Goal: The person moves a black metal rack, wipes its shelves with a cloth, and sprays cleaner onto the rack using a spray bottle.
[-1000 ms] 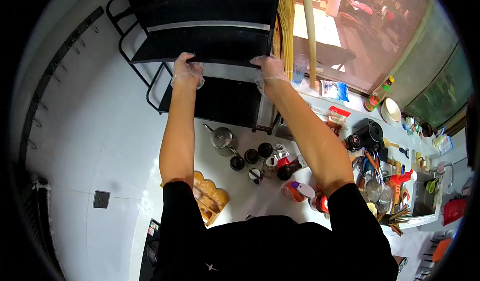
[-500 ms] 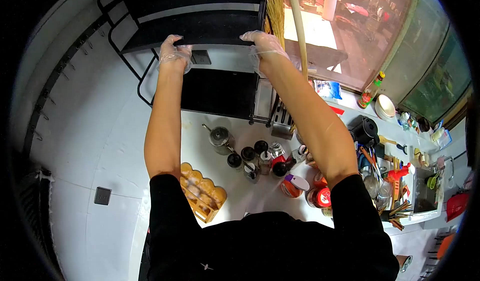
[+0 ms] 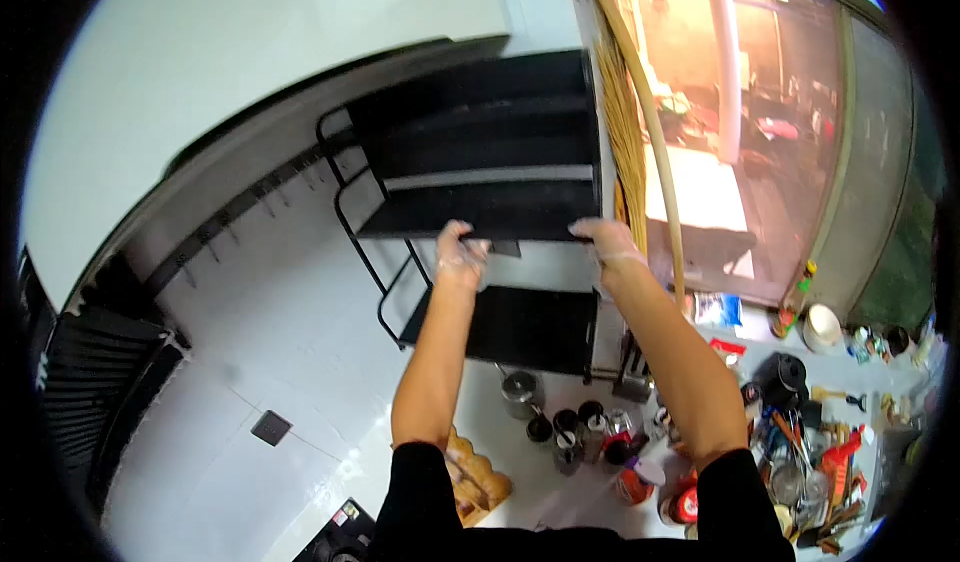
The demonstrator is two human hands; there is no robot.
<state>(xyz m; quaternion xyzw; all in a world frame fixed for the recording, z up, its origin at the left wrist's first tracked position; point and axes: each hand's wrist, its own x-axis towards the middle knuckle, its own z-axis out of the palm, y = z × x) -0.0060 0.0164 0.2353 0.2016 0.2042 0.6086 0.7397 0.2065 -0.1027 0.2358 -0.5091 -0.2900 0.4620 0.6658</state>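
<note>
A black metal shelf rack (image 3: 490,208) with several tiers stands against the wall. Both hands wear clear plastic gloves and grip the front edge of its middle tier. My left hand (image 3: 461,257) has its fingers curled over the board near the centre of that edge. Close to the right end, my right hand (image 3: 612,242) holds the same edge, its fingertips on the top and the thumb hidden. Below them lies the lower black tier (image 3: 530,327), with nothing on it.
Beneath the rack, a steel pot (image 3: 520,390) and several dark-lidded jars (image 3: 567,437) crowd the white counter. A broom (image 3: 625,142) leans at the right by the window. Overhead hangs a white cabinet (image 3: 300,32); hooks (image 3: 225,237) line the left wall.
My view has tilted upward, so the rack sits lower and further right, and the overhead cabinet shows. Both hands remain on the same shelf edge.
</note>
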